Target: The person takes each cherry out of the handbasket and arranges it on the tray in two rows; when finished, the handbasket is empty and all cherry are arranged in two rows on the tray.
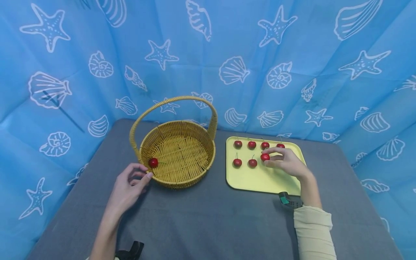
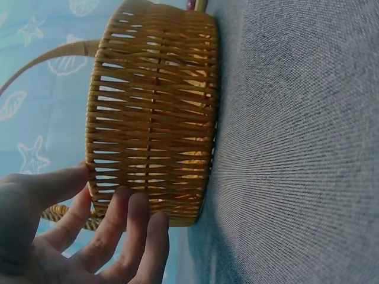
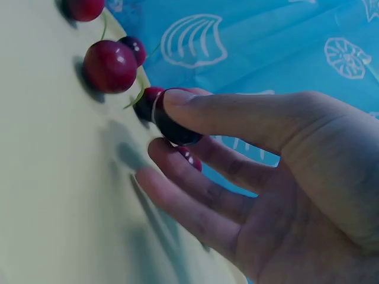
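My right hand (image 1: 287,162) pinches a red cherry (image 1: 265,157) between thumb and fingers, just over the pale yellow tray (image 1: 260,180). In the right wrist view the held cherry (image 3: 177,121) sits under the thumb, with the other fingers loosely bent. Several more stemmed cherries stand in two rows on the tray, such as the nearer-row cherry (image 1: 237,163). At the left, my left hand (image 1: 130,184) grips the rim of a yellow woven basket (image 1: 182,185); its fingertips lie against the outer wall in the left wrist view. One cherry (image 1: 153,163) lies inside, near that hand.
The basket's tall arched handle (image 1: 177,98) rises over its opening. A grey cloth (image 1: 208,224) covers the table. Behind and at both sides hangs a blue curtain (image 1: 201,54) with white shells and starfish. A dark strap (image 1: 289,200) sits by the right wrist.
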The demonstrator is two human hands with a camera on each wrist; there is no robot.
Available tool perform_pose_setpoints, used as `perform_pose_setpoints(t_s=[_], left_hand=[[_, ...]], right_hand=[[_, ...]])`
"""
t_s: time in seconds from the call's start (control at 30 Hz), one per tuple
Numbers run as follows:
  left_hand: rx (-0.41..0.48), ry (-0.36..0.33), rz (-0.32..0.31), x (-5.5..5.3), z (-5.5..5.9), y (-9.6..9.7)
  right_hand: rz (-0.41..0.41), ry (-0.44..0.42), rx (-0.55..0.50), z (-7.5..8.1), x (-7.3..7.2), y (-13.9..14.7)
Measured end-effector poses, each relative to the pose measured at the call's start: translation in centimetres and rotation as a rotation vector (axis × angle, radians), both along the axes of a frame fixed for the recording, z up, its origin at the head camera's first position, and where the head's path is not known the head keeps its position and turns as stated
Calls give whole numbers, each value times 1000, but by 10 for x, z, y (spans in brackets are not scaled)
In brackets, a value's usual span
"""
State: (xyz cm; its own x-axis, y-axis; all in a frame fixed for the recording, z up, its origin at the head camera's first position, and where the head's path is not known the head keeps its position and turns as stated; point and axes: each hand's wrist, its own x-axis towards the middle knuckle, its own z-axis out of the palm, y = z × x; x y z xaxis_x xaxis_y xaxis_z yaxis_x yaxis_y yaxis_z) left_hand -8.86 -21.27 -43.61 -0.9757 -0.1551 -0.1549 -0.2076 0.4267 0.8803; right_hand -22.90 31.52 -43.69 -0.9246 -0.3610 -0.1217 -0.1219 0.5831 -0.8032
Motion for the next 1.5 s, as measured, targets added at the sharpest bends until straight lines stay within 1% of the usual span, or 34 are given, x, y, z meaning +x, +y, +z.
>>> perform_pose_setpoints(t_s=[0.13, 0.3, 0.4, 0.53, 0.77, 1.03, 1.27, 1.5], left_hand=[[-1, 17, 0, 1, 0, 0], [4, 33, -13, 1, -1, -1], [6, 30, -21, 0, -1, -2], [9, 28, -26, 0, -1, -2], [0, 36, -23, 0, -1, -2], [5, 28, -29, 0, -1, -3], [30, 84, -52, 1, -2, -3], [21, 86, -45, 1, -2, -1]], right_hand=[[29, 59, 62, -7, 0, 2], [52, 75, 83, -15, -3, 5], [51, 87, 93, -17, -3, 7], [46, 88, 101, -16, -2, 8], [50, 57, 122, -14, 0, 9], [67, 72, 138, -6, 3, 13], [37, 104, 113, 9, 10, 17], [4, 157, 89, 26, 17, 9]])
